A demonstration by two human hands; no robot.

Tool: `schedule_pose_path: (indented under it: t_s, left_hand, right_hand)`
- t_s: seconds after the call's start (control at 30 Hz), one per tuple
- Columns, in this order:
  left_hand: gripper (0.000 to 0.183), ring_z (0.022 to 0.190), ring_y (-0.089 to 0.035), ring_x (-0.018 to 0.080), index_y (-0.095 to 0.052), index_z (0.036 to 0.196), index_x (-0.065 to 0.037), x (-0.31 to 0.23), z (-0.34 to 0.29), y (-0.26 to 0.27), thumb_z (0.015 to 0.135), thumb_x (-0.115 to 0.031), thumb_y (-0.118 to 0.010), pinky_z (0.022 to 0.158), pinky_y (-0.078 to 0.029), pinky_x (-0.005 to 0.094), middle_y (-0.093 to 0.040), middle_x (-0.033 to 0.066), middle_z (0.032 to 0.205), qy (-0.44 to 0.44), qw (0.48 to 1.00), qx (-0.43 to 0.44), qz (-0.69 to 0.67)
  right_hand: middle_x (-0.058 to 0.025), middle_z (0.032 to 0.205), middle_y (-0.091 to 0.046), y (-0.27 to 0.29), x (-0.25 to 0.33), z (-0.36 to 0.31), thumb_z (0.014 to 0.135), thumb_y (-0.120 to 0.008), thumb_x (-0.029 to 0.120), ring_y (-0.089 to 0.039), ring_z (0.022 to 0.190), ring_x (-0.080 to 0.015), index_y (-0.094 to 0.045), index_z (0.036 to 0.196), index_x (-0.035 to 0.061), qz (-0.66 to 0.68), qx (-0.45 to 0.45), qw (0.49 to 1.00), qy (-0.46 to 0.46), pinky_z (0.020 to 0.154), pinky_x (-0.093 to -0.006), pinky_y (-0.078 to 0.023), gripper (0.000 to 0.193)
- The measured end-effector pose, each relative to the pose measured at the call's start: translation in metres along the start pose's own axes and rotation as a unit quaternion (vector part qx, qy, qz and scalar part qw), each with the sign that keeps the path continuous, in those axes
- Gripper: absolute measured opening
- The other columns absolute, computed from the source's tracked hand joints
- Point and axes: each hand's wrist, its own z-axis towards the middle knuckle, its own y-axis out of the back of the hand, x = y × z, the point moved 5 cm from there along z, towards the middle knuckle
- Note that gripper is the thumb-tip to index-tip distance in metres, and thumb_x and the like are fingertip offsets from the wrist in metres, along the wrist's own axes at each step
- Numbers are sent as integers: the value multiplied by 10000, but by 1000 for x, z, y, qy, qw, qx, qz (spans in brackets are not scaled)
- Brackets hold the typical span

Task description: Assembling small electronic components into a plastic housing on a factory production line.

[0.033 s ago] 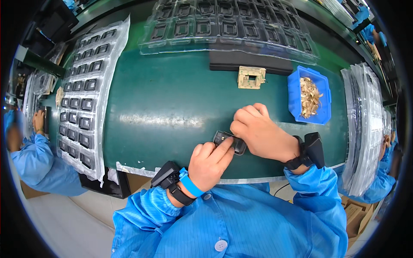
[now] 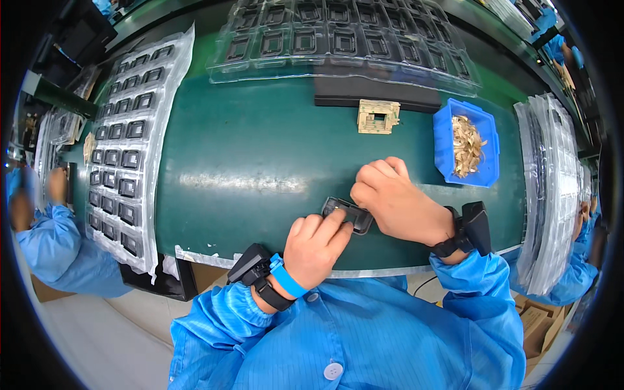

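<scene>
Black part: small dark rectangular frame piece [image 2: 346, 213], lies on green surface [image 2: 247, 162] near its front edge, between both hands
Change: barely any since the earlier frame; right hand a touch higher, part a bit more exposed, same spot, so likely the same handling step
Look: flat, dark, open window in middle, corners rounded; far end hidden under right hand
Left hand: left hand [image 2: 316, 250] fingers curled, fingertips pressing on near edge of part
Right hand: right hand [image 2: 396, 201] closed over part's right end, pinching it; exact finger contact hidden
Wrists: black band device on each, blue strap on left
Near: tan block fixture [image 2: 377, 116] behind the hands, blue bin [image 2: 467, 142] with tan scraps to its right
Further: clear tray [image 2: 344, 42] of black frames at back, another tray [image 2: 127, 149] at left, stacked trays [image 2: 552, 188] at right
Edges: co-workers in blue sleeves on both sides
</scene>
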Motion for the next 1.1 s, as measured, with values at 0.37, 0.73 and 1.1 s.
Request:
schedule_pose_path:
  t_s: [0.37, 0.73, 1.1]
  left_hand:
    - [291, 783, -543, 208, -717, 943, -96, -4, 3, -4, 671, -24, -644, 683, -421, 343, -622, 1, 894, 12, 1000, 6, 1]
    - [365, 847, -551, 267, -689, 1059, -57, -8, 6, -7, 705, -64, -775, 781, -439, 384, -638, 63, 949, 55, 998, 10, -35]
    - [805, 1105, -515, 282, -475, 1359, -50, 10, 11, -9, 657, -121, -862, 984, -363, 412, -658, 88, 1140, 199, 969, 37, -141]
  right_hand:
    - [-124, 900, -470, 62, -20, -57, 775, -581, -11, -491, 911, -326, -530, 886, 53, 16, -91, 988, -126, 829, -418, -381, 138]
    - [-161, 833, -652, 90, -87, -123, 848, -609, 47, -655, 777, -328, -650, 938, 1, 11, -319, 840, -439, 675, -407, -522, 109]
    - [-89, 872, -540, 2, 12, -69, 743, -669, -26, -596, 776, -262, -724, 1021, 66, 85, -188, 953, -220, 650, -365, -511, 297]
